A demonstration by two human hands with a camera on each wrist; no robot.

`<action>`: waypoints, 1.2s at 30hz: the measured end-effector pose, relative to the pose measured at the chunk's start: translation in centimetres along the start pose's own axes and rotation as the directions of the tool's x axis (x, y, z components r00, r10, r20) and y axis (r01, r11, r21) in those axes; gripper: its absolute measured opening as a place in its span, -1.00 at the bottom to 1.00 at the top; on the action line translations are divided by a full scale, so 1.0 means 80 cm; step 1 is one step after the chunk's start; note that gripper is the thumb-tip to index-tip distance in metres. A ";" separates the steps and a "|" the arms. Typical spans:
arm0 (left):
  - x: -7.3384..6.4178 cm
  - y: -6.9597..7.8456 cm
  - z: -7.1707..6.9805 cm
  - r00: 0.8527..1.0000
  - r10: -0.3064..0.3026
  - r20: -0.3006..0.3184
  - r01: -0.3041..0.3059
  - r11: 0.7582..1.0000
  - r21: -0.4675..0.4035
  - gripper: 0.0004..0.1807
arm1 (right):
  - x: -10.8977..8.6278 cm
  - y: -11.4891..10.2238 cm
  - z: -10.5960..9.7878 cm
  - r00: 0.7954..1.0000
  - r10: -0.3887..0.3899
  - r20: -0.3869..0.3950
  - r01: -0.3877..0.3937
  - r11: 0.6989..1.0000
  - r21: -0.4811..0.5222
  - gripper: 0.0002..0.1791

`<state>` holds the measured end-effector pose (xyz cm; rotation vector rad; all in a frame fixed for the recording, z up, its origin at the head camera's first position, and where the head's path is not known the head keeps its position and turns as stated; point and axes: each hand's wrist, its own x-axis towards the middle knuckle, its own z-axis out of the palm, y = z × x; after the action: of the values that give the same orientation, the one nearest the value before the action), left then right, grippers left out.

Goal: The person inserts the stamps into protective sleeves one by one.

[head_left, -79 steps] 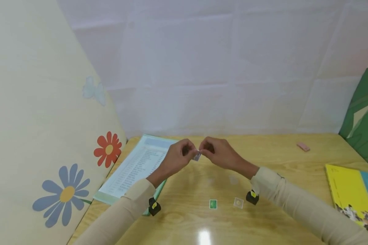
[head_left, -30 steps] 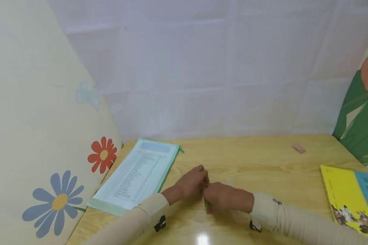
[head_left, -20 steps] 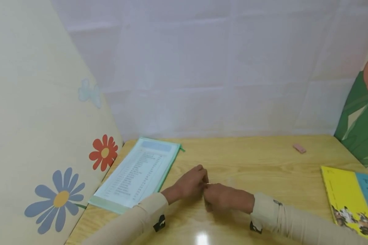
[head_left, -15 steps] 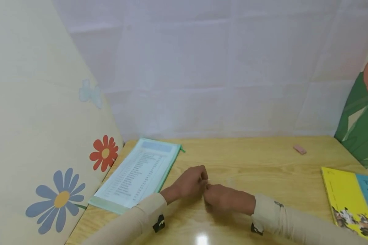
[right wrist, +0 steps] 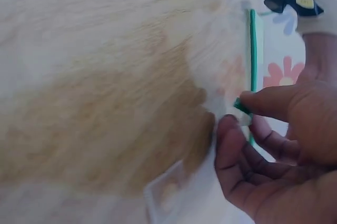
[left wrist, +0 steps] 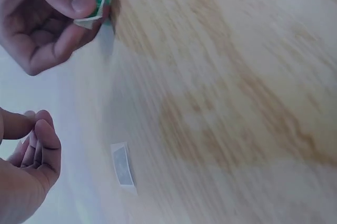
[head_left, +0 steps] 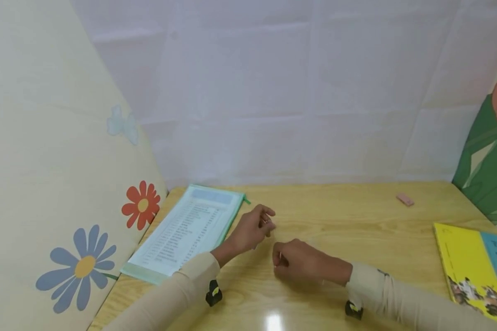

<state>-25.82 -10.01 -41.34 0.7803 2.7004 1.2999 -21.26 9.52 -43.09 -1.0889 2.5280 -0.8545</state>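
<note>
My left hand [head_left: 250, 232] is raised over the wooden table [head_left: 348, 220], by the folder's right edge. Its thumb and index finger pinch a small green, white-bordered sticker [left wrist: 98, 3], with a pale flap along one edge. Nearer to me and to the right is my right hand [head_left: 300, 262], low over the tabletop. Its fingers are curled with thumb and fingertips together in the left wrist view, and nothing shows clearly between them. A small grey square with a pale border [left wrist: 122, 166] lies on the wood beside that hand, hidden behind it in the head view.
A light-green folder [head_left: 182, 230] with a printed list lies on the left. A small pink block [head_left: 405, 199] sits at the back right, and a yellow book [head_left: 464, 266] at the right edge. A white cloth [head_left: 240, 92] hangs behind the table.
My hands came down together from a raised position, and have now parted. The left has lifted away with the green sticker, the right has shifted slightly right.
</note>
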 end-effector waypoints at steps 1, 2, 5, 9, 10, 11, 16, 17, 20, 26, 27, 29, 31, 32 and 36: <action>0.000 0.000 -0.001 1.000 -0.008 0.001 0.008 1.000 0.005 -0.79 | 0.000 0.004 0.001 1.000 0.015 -0.007 -0.015 0.999 0.029 -0.89; 0.000 0.000 -0.001 1.000 -0.013 0.006 0.013 1.000 0.013 -0.82 | 0.001 0.006 0.001 0.999 0.031 -0.014 -0.030 0.998 0.050 -0.88; -0.001 0.002 -0.004 0.999 -0.030 0.021 0.029 0.999 0.018 -0.87 | 0.002 0.014 0.001 0.997 0.057 -0.042 -0.053 0.995 0.080 -0.86; -0.001 0.003 -0.009 0.999 -0.030 0.014 0.030 1.000 -0.003 -0.85 | 0.002 0.018 -0.006 0.997 0.052 -0.058 -0.045 0.993 0.107 -0.82; 0.000 0.003 -0.010 1.000 -0.030 0.008 0.030 0.999 -0.011 -0.85 | 0.002 0.018 -0.009 0.997 0.049 -0.065 -0.041 0.992 0.115 -0.80; 0.000 0.004 -0.012 1.000 -0.028 -0.001 0.028 0.999 -0.016 -0.86 | 0.003 0.019 -0.013 0.996 0.043 -0.079 -0.033 0.992 0.120 -0.79; 0.002 0.006 -0.015 1.000 -0.014 -0.009 0.013 0.999 -0.050 -0.91 | 0.005 0.018 -0.035 0.977 0.051 -0.209 -0.019 0.988 0.152 -0.76; 0.002 0.006 -0.015 1.000 -0.009 -0.006 0.009 0.998 -0.058 -0.91 | 0.005 0.018 -0.040 0.970 0.056 -0.238 -0.016 0.986 0.166 -0.76; 0.003 0.006 -0.014 1.000 0.005 0.011 -0.005 0.997 -0.081 -0.93 | 0.006 0.018 -0.054 0.947 0.068 -0.315 0.004 0.975 0.223 -0.77; 0.001 0.005 -0.013 1.000 0.007 0.019 -0.006 0.998 -0.057 -0.93 | 0.011 0.019 -0.076 0.896 0.063 -0.440 0.072 0.956 0.285 -0.75; 0.001 0.005 -0.013 1.000 0.008 0.016 -0.007 0.999 -0.043 -0.93 | 0.013 0.019 -0.078 0.887 0.064 -0.458 0.079 0.955 0.286 -0.75; 0.000 0.005 -0.013 1.000 0.007 0.011 -0.007 1.000 -0.017 -0.93 | 0.016 0.017 -0.081 0.872 0.067 -0.485 0.089 0.952 0.292 -0.76; 0.000 0.006 -0.013 1.000 0.003 0.013 -0.003 1.000 -0.006 -0.93 | 0.019 0.015 -0.082 0.863 0.069 -0.501 0.101 0.947 0.305 -0.78; -0.001 0.006 -0.013 1.000 0.001 0.016 -0.001 1.000 -0.006 -0.94 | 0.020 0.014 -0.082 0.860 0.067 -0.505 0.109 0.944 0.311 -0.80; -0.002 0.007 -0.011 1.000 -0.010 0.023 0.010 1.000 0.006 -0.95 | 0.022 0.009 -0.080 0.860 0.064 -0.505 0.117 0.941 0.318 -0.88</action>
<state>-25.67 -10.43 -40.40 0.7769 2.6880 1.2735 -25.75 11.28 -38.47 -0.8673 2.6034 -1.7124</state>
